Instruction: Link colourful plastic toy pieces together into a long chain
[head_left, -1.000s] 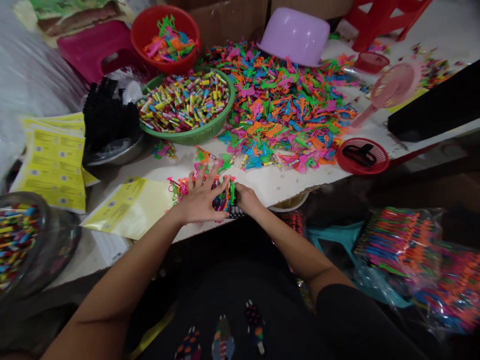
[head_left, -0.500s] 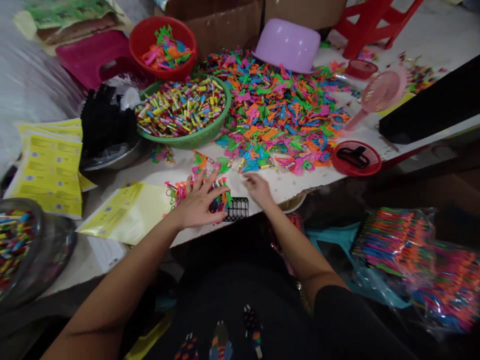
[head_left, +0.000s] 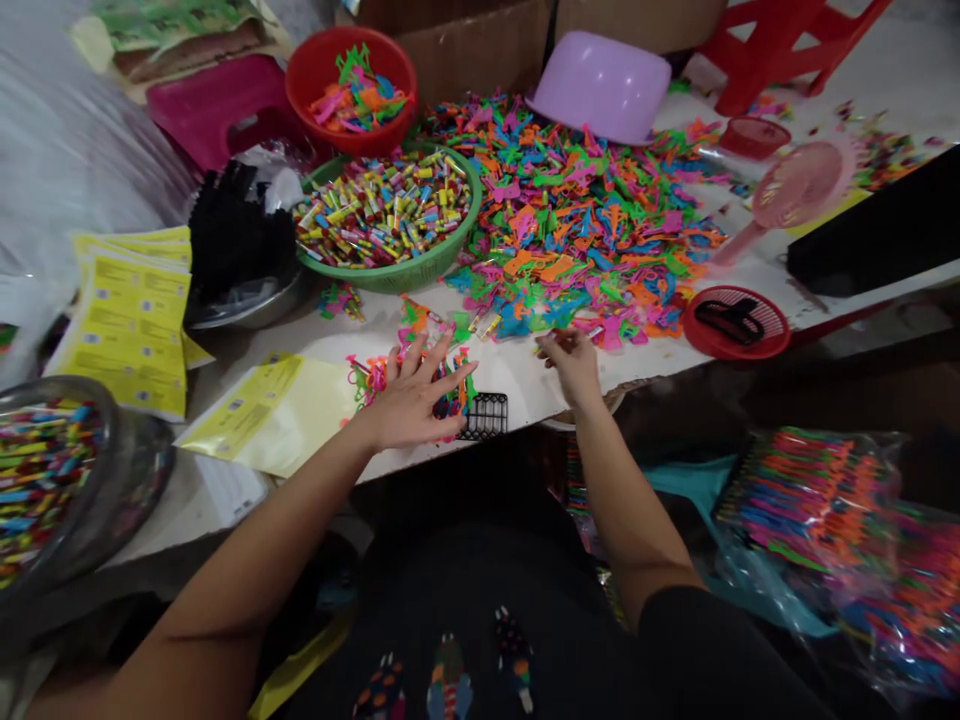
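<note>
Plastic pieces under flat left hand at table edge; right hand pinching at pile

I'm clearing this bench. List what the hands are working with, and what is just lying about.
In use:
left hand, flat on the small toy stack
black grid rack under that stack
right hand, fingers at the near edge of the loose toy pile

Lying about:
green basket
red bowl
lilac bowl
pink fan
yellow sheets

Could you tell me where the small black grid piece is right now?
The black grid piece lies at the table's near edge, just right of the left hand.
</note>
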